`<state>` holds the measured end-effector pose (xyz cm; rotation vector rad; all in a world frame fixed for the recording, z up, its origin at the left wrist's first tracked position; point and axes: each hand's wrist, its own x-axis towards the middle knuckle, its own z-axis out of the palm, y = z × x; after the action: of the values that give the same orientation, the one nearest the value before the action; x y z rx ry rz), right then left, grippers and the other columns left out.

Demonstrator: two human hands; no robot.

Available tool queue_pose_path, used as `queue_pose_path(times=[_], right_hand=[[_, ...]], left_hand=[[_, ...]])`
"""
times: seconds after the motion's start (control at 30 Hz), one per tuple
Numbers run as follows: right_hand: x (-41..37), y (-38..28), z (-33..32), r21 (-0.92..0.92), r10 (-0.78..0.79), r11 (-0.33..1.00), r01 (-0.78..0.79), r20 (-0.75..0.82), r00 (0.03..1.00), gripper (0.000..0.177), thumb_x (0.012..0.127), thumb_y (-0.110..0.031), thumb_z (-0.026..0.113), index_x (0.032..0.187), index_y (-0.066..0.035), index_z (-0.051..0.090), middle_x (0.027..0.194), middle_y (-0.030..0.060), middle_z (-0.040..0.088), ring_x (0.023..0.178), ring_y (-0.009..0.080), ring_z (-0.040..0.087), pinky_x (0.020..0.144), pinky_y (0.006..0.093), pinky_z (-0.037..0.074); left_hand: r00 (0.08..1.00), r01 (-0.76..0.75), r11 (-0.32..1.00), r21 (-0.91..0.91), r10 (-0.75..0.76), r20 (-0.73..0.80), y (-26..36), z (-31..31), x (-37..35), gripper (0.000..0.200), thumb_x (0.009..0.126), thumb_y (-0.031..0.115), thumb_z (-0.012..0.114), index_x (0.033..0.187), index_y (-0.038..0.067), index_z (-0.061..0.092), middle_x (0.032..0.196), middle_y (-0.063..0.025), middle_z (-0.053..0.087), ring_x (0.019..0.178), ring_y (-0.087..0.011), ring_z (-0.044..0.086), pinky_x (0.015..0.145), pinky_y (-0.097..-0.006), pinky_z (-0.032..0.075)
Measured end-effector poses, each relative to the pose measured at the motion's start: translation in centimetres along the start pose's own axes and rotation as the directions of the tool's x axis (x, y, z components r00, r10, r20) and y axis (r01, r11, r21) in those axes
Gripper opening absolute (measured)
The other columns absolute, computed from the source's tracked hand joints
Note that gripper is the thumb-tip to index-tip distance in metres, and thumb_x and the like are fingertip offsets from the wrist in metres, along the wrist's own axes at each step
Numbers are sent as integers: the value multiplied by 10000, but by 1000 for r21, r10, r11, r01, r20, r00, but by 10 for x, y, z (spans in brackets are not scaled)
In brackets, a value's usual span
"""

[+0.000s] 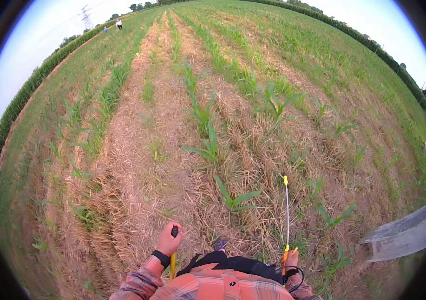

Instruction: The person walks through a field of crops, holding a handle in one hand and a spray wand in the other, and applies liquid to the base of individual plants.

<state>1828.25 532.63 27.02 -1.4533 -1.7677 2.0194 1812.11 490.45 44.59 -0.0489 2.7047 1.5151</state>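
Note:
My left hand (169, 241) is closed round the black grip of a yellow pump lever (173, 266) at my left side. In my right hand (291, 258) is the handle of a spray wand (287, 215), its thin metal tube pointing forward to a yellow nozzle (285, 180) held above the straw. A black hose (299, 271) curves by my right wrist. Just left of the wand grows a young corn plant (234, 201). No spray can be made out at the nozzle. The sprayer's tank is out of view.
Rows of young corn plants (208, 147) run ahead through dry straw. A grey concrete post or beam (403, 230) juts in at the right. Far off at the left, a person (119, 24) stands in the field. Taller green crop (18, 107) lines the left edge.

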Motion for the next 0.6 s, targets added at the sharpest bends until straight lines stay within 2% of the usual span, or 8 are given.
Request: queue_pose_path(times=[0.1,0.17,0.2,0.23,0.27,0.4,0.47,0.6], right_hand=[[9,-30,51,-210,-34,973,93,269,963,164,865,-257,400,870,-109,330,547,62,486,349,121,428,312,216,326],[14,-48,83,-194,26,980,54,388,921,155,860,-242,411,902,-110,343,575,70,495,368,115,430,322,223,334],[13,-70,93,-346,86,933,98,480,873,145,862,-239,402,889,-108,346,580,56,502,386,104,439,336,213,337],[8,-92,104,-429,133,894,131,531,837,147,864,-242,392,876,-103,347,588,44,512,396,89,442,349,200,337],[15,-97,111,-392,164,913,113,606,779,183,854,-264,420,877,-86,382,587,9,528,401,61,451,341,195,336],[40,-122,134,-368,149,911,185,714,684,159,855,-228,431,869,-78,382,593,28,525,437,84,477,383,204,364],[71,-121,138,-323,77,908,266,754,652,164,851,-219,442,871,-67,382,601,39,527,460,93,494,408,217,380],[146,-130,138,-245,3,945,216,669,743,174,851,-229,442,883,-67,388,607,42,531,470,89,504,415,220,390]], left_hand=[[997,48,992,-117,-54,-48,13,-4,22,127,697,36,553,796,67,480,606,-2,473,557,-74,454,508,-223,369],[999,-2,994,-111,-4,-54,38,-17,29,141,695,13,548,804,62,473,640,0,476,567,-66,449,518,-211,367],[995,-68,991,-115,58,-84,44,-19,34,157,692,-10,543,811,56,466,675,2,480,577,-59,444,527,-199,365],[996,8,965,-262,-31,-83,32,-26,31,182,690,-33,534,829,52,452,717,-9,461,580,-58,430,534,-189,358],[994,-12,970,-242,-14,-105,49,-37,30,196,690,-47,527,835,55,443,720,-5,435,581,-52,405,537,-181,346],[981,23,948,-318,-83,-177,79,-38,45,186,695,-53,519,825,54,440,684,11,409,580,-46,376,523,-180,324],[977,46,975,-217,-89,-194,69,-12,66,169,705,-37,519,830,51,444,660,23,387,566,-48,356,505,-185,303],[969,59,984,-167,-97,-228,70,56,122,157,703,-11,528,825,57,457,643,28,376,554,-52,346,490,-196,289]])
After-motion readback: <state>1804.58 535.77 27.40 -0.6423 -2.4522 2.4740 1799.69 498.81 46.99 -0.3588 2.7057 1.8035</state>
